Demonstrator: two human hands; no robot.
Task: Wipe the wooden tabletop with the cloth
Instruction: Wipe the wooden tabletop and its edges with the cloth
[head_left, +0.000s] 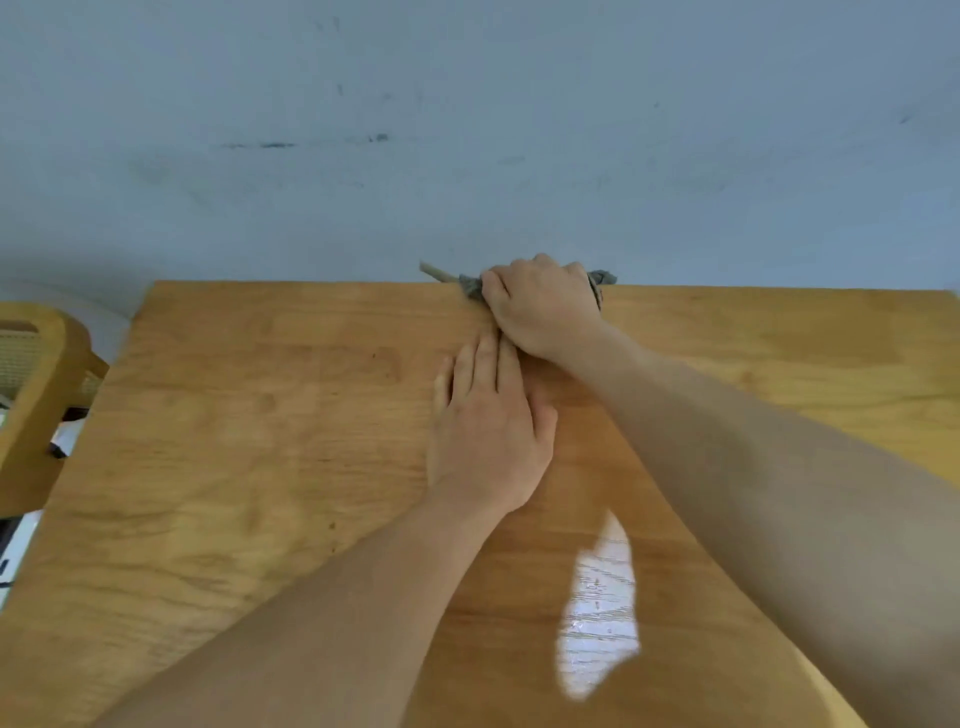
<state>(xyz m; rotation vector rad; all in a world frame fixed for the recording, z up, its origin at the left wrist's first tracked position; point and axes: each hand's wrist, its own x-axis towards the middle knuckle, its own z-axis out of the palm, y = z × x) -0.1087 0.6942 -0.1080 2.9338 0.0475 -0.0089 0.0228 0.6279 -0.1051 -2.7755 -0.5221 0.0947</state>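
Wooden tabletop (260, 415) (bright glossy patch (600, 608) near front) bears the flat left hand (488, 436) and, at its far edge, a grey cloth (470, 287) gripped by the right hand (543, 304).

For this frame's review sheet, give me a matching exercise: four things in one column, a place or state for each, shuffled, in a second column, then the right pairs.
Column one:
1. left hand
2. right hand
3. cloth
4. chair

Column two:
A. grey, bunched at the far edge of the tabletop
B. stands beyond the tabletop's left edge
C. lies flat on the tabletop, fingers straight
D. fingers curled round the cloth

Pairs: 1-C; 2-D; 3-A; 4-B
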